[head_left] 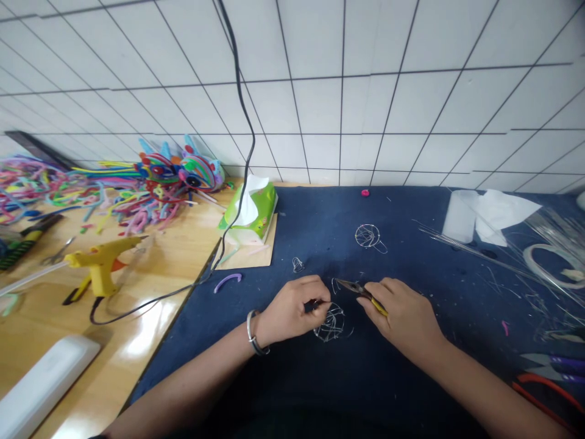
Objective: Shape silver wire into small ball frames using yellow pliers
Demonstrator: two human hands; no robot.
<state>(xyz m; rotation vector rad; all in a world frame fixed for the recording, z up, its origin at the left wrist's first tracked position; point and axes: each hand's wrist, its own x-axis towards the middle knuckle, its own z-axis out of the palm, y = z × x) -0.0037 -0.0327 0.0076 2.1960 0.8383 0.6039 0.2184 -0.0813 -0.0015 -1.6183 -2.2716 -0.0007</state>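
Note:
My left hand is closed in a pinch on the edge of a small round wire frame, whose thin silvery wires hang below the fingertips. In my right hand is a pair of pliers with yellow handles. The plier jaws point left, and a short bent piece of wire is at their tip; whether they grip it I cannot tell. Beyond the hands lies a second round wire frame with a loop of wire sticking out. A small tangle of wire lies above my left hand.
A yellow glue gun rests on the wooden table at left, its black cord crossing toward a green tissue pack. Colourful pipe cleaners are heaped behind. Long loose wires, a white coil and scissors lie at right.

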